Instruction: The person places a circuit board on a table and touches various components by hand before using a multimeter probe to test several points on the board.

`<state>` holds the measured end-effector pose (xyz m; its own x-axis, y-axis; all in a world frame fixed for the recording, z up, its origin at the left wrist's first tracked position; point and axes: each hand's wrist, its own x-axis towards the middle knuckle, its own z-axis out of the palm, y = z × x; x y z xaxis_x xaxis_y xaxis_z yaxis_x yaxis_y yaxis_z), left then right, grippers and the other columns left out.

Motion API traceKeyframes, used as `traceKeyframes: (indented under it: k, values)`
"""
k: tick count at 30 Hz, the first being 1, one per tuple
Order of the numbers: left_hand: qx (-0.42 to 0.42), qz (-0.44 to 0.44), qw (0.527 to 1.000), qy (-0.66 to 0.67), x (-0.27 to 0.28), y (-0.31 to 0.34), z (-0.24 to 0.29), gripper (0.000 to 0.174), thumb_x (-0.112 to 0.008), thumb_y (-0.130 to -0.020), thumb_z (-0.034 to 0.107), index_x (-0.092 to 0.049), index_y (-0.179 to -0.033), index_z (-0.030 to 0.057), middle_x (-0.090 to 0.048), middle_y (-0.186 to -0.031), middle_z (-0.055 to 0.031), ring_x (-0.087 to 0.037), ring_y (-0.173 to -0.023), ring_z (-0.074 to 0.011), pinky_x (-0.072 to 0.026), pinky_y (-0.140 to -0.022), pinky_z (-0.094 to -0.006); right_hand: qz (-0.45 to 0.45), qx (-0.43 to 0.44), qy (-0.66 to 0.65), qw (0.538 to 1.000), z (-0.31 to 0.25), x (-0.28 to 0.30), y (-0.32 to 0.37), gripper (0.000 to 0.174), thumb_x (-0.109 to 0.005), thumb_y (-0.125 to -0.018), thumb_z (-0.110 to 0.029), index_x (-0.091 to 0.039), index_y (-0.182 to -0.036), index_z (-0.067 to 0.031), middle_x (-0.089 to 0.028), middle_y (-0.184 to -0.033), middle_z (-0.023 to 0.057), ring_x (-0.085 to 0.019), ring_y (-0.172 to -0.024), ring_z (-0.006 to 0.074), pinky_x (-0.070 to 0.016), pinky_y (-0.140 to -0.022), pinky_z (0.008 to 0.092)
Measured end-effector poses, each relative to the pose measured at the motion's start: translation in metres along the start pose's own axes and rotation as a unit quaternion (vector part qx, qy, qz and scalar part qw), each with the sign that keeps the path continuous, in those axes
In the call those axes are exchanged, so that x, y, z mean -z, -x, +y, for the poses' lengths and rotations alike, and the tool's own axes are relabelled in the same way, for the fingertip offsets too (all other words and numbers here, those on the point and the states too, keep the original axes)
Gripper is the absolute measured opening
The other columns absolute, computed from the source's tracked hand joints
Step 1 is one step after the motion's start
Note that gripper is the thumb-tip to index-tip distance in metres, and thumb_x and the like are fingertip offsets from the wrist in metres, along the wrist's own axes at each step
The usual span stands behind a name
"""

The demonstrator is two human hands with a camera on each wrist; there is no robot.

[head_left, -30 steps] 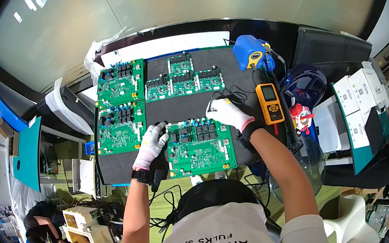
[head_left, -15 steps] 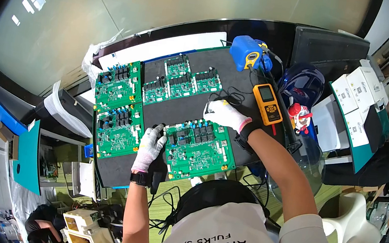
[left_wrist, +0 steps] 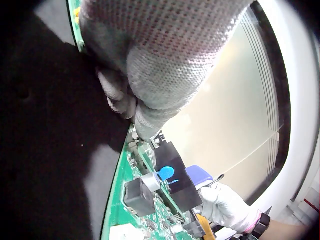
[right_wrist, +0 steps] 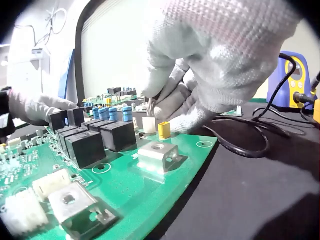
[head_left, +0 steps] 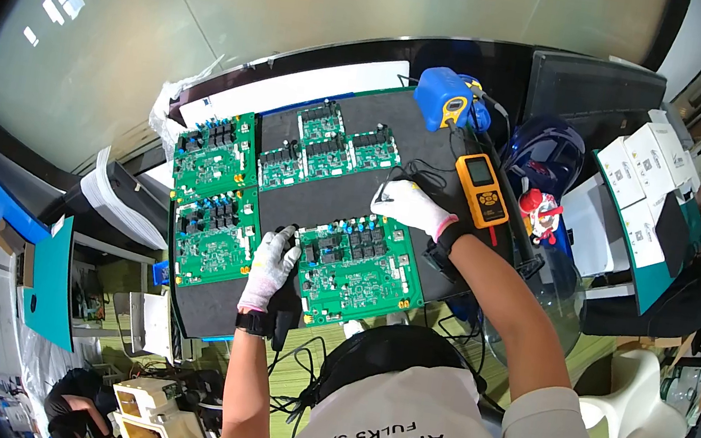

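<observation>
A large green circuit board (head_left: 360,279) lies on the black mat in front of me, with black relays and blue parts along its back side. My gloved left hand (head_left: 272,264) grips the board's back left corner, fingertips at the small parts there in the left wrist view. Over the back right edge is my gloved right hand (head_left: 411,205). It pinches a slim metal tool (right_wrist: 151,104), its tip down close to a white connector (right_wrist: 149,124) beside a yellow part (right_wrist: 164,130). Most of the tool is hidden by the fingers.
Two large green boards (head_left: 216,155) stand at the left, and several smaller boards (head_left: 324,153) lie at the back. An orange meter (head_left: 482,191), a blue soldering station (head_left: 445,100) and a black cable (head_left: 429,172) are on the right.
The head view has shifted slightly. Both hands stay at the board's back edge, and the right hand has moved only a little.
</observation>
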<state>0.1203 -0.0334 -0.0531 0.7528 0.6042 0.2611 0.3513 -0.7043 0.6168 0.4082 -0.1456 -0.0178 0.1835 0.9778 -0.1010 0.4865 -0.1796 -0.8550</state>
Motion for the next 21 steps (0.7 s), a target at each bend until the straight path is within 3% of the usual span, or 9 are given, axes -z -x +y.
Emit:
traceKeyframes:
  k: [13, 15, 19, 21]
  values:
    - [0.001, 0.001, 1.000, -0.007, 0.001, 0.000, 0.001, 0.040, -0.064, -0.078, 0.013, -0.054, -0.116, 0.0043, -0.051, -0.081, -0.0107, -0.053, -0.073, -0.0250, -0.0452, -0.066, -0.0341, -0.014, -0.007, 0.034, 0.999, -0.002, -0.004, 0.000, 0.025, -0.061, -0.075, -0.022, -0.061, -0.087, 0.0005, -0.063, -0.080, 0.0163, -0.062, -0.074, 0.0267, -0.0475, -0.067, 0.0343]
    - [0.000, 0.001, 1.000, -0.007, 0.001, 0.000, 0.001, 0.040, -0.064, -0.078, 0.013, -0.054, -0.116, 0.0043, -0.051, -0.081, -0.0106, -0.052, -0.073, -0.0250, -0.0452, -0.066, -0.0341, -0.016, -0.025, 0.054, 0.998, -0.007, -0.003, 0.002, 0.020, -0.059, -0.077, -0.017, -0.061, -0.085, 0.0005, -0.064, -0.078, 0.0124, -0.061, -0.073, 0.0199, -0.0462, -0.068, 0.0302]
    - [-0.007, 0.001, 1.000, -0.007, 0.001, 0.000, 0.001, 0.040, -0.064, -0.079, 0.013, -0.054, -0.116, 0.0040, -0.051, -0.081, -0.0103, -0.052, -0.072, -0.0249, -0.0450, -0.066, -0.0340, -0.011, -0.021, 0.054, 0.998, -0.006, -0.004, 0.003, 0.020, -0.060, -0.077, -0.018, -0.061, -0.086, 0.0006, -0.064, -0.079, 0.0127, -0.061, -0.073, 0.0200, -0.0463, -0.067, 0.0305]
    - [-0.010, 0.003, 1.000, -0.005, 0.001, 0.000, 0.000, 0.040, -0.064, -0.079, 0.013, -0.054, -0.116, 0.0039, -0.051, -0.081, -0.0103, -0.052, -0.072, -0.0247, -0.0449, -0.066, -0.0339, -0.001, 0.001, 0.058, 0.998, 0.001, -0.006, 0.000, 0.028, -0.061, -0.074, -0.023, -0.061, -0.087, 0.0013, -0.063, -0.081, 0.0181, -0.062, -0.076, 0.0296, -0.0474, -0.067, 0.0358]
